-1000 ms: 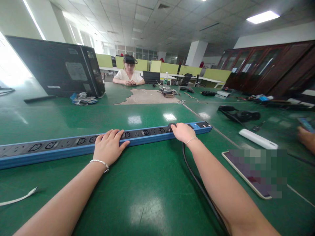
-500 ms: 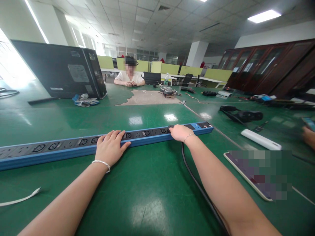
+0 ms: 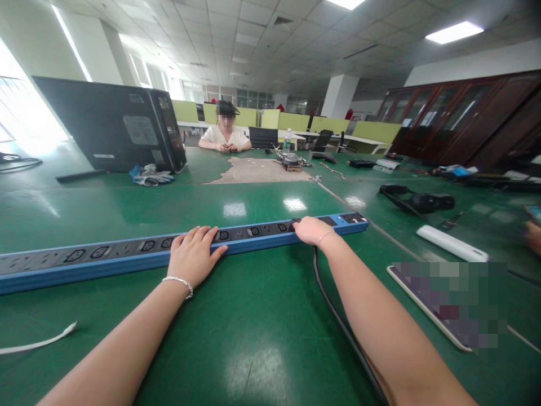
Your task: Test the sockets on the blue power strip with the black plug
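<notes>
A long blue power strip (image 3: 253, 243) with a row of black sockets lies across the green table. My left hand (image 3: 193, 254) rests on its middle part, fingers over the top and thumb spread along the front edge. Further right, my right hand (image 3: 311, 231) is closed round a black plug (image 3: 296, 223) at the strip's sockets; the fingers hide most of the plug. From under that hand a black cable (image 3: 327, 299) runs down beside my right forearm.
On the green table (image 3: 203, 361) are a phone (image 3: 426, 307), a white bar (image 3: 452, 243), a black strap (image 3: 416, 198), gloves (image 3: 151, 175), a black computer case (image 3: 114, 127) and a white cable (image 3: 40, 344). A person (image 3: 225, 132) sits opposite. Another hand (image 3: 533, 237) shows at the right edge.
The view has shifted slightly, so most things appear a little further right and lower. Both my hands keep their places on the strip. The other hand at the right edge shows less.
</notes>
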`<state>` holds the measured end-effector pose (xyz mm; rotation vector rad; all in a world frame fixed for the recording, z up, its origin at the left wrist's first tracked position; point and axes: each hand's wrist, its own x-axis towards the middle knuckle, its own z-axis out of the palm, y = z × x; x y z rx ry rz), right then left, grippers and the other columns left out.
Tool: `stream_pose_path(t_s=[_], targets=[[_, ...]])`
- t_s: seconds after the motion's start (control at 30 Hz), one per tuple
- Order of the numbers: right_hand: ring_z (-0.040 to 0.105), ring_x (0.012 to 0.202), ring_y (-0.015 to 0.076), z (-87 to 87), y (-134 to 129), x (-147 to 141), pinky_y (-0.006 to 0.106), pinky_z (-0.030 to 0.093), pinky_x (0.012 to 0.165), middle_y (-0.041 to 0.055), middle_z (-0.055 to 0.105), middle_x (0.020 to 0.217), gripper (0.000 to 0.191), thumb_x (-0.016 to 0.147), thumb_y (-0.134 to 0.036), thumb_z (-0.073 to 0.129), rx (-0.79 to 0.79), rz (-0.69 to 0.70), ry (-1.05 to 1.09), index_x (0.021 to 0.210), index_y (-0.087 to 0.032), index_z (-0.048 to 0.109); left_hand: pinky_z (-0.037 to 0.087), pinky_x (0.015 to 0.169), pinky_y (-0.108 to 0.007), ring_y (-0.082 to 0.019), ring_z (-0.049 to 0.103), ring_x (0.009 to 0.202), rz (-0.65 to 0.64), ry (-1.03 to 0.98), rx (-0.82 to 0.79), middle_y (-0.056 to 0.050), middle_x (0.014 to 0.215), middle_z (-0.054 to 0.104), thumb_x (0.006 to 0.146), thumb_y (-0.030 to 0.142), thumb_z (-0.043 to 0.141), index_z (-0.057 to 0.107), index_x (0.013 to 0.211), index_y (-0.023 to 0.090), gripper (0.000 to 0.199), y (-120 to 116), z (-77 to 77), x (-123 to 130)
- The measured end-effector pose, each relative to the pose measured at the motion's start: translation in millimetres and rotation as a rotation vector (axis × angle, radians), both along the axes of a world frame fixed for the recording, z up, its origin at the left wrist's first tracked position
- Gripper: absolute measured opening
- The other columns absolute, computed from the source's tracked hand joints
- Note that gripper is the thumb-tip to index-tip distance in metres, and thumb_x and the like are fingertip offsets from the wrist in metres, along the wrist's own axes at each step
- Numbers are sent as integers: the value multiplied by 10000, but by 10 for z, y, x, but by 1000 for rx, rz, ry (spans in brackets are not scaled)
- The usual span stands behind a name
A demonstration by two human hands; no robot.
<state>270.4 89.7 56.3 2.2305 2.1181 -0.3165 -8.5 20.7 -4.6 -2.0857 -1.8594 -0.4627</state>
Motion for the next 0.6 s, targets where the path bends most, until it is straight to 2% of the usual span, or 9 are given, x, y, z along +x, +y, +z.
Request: stream_pose_path(t_s=[0.13,0.33,0.43,0.6], targets=[[608,1001,277,46,91,4,334,442,845,207,649,1053,359,818,-320,438,-14,15,4,926,-93,694,310,959,-434,-252,436,1208,3,-1,4,-72,1278,539,852,531,327,472,1247,232,515,1,-5,0],[588,1039,286,-96,-138,-26,381,432,863,216,600,1147,502,876,-407,280,120,-120,42,1096,-98,608,311,958,-440,-255,438,1206,-6,-1,4,-70,1271,543,851,532,328,470,1250,226,522,4,2,4],[586,1039,279,-130,-214,-40,383,425,873,203,602,1144,476,874,-417,291,182,-166,78,1082,-122,601,308,962,-440,-258,436,1208,0,-4,-4,-74,1276,539,851,529,325,470,1254,221,527,-2,13,11],[600,1005,290,-108,-235,-53,398,434,848,203,629,1075,525,880,-478,260,200,-156,55,1030,-126,620,306,967,-443,-258,428,1215,6,-11,-22,-79,1284,535,851,529,320,472,1259,225,530,-6,22,12]])
